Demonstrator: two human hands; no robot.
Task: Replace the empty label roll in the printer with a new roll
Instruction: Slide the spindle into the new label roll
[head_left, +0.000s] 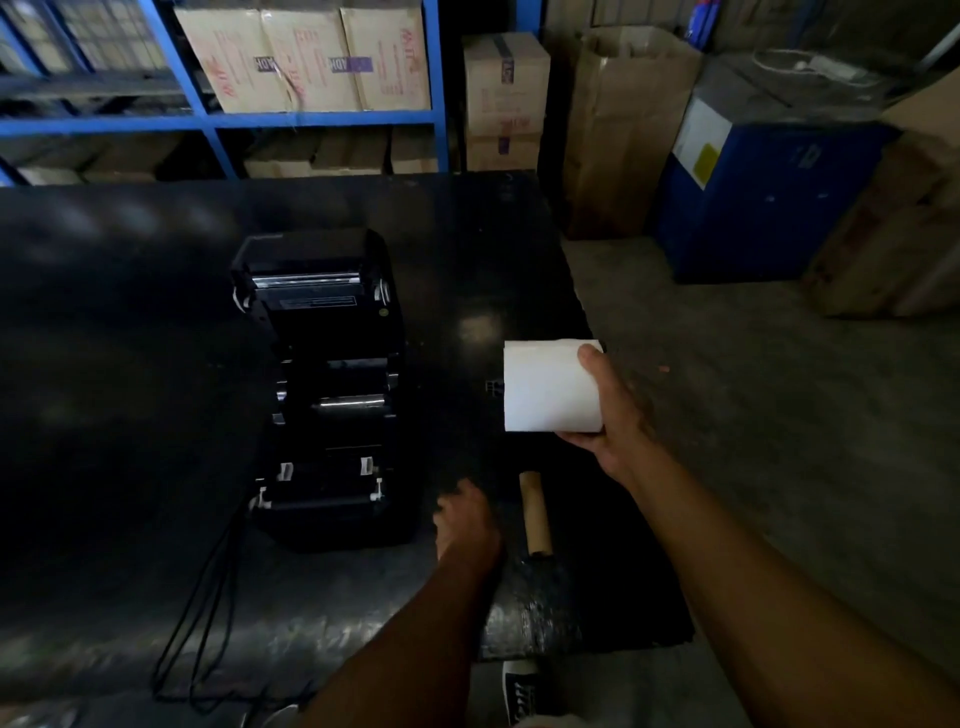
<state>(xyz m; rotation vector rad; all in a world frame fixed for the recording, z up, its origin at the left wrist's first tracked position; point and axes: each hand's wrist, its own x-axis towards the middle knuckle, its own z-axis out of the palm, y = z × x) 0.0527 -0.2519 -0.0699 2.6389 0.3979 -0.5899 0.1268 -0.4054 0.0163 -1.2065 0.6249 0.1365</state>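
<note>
1. Label roll (545, 387), white and full: gripped in right hand (615, 415), thumb over its top, fingers curled beneath; held over the table (130, 338) near its right edge, well apart from the printer.
2. Empty cardboard core (537, 512): lying on the table, nearer the person than the roll, just right of left hand.
3. Left hand (465, 519): low over the table beside the printer's front right corner; fingers too dark to tell whether apart or curled.
4. Printer (327, 384): black, lid swung open; cables (208, 623) trailing over the table's near edge.
</note>
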